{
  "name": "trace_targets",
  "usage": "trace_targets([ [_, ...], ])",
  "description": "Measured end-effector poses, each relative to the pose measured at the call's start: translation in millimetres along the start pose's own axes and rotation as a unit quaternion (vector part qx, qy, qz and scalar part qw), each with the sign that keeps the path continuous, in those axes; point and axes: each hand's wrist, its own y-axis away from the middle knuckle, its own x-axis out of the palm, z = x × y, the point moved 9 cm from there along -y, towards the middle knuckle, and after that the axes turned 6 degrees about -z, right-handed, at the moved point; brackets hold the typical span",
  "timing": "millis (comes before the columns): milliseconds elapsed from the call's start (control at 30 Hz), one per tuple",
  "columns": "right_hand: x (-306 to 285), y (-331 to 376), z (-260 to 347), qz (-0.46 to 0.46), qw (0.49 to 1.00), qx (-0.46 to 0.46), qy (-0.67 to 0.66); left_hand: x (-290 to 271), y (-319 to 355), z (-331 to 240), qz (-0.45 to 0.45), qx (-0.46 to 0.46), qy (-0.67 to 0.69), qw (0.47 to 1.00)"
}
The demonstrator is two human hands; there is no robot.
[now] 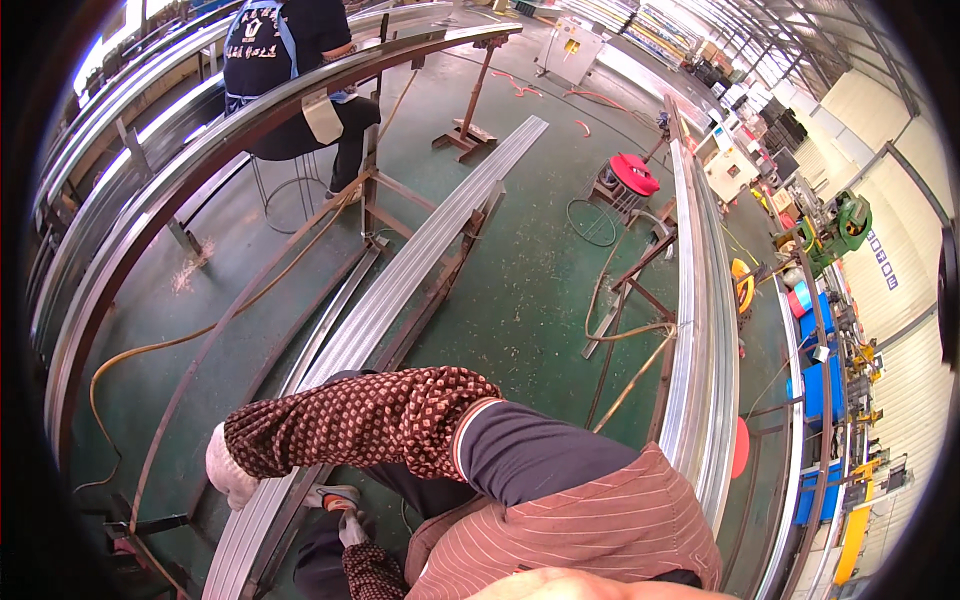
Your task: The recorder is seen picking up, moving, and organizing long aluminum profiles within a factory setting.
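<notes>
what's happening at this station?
A person bends over a long aluminium profile lying on a steel rack. One gloved hand, in a patterned sleeve cover, rests on the profile's near end; which hand it is, I can't tell, and the other is out of sight. A co-worker sits on a stool beyond a curved metal rail.

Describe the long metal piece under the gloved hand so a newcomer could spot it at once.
Start from the green workshop floor and find the rusty steel stand running up its middle. On it lies a long pale aluminium profile, ribbed lengthwise, with the white-gloved hand at its near end. Unlike the curved rails beside it, it lies flat and nearly straight.
</notes>
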Motion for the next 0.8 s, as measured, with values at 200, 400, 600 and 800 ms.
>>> trace_targets([
  [200,-10,9,11,-0.004,1.000,-0.018,-0.015,1,-1,7,0.039,-0.040,0.055,0.997],
  [400,-9,9,3,-0.015,1.000,-0.016,-0.021,19,1,21,0.069,-0.052,0.097,0.992],
  [600,-19,18,1,-0.029,0.999,-0.005,-0.024,30,5,16,0.120,-0.045,0.091,0.988],
  [800,-29,16,0,-0.047,0.999,-0.013,-0.019,11,-13,25,0.219,-0.040,0.145,0.964],
])
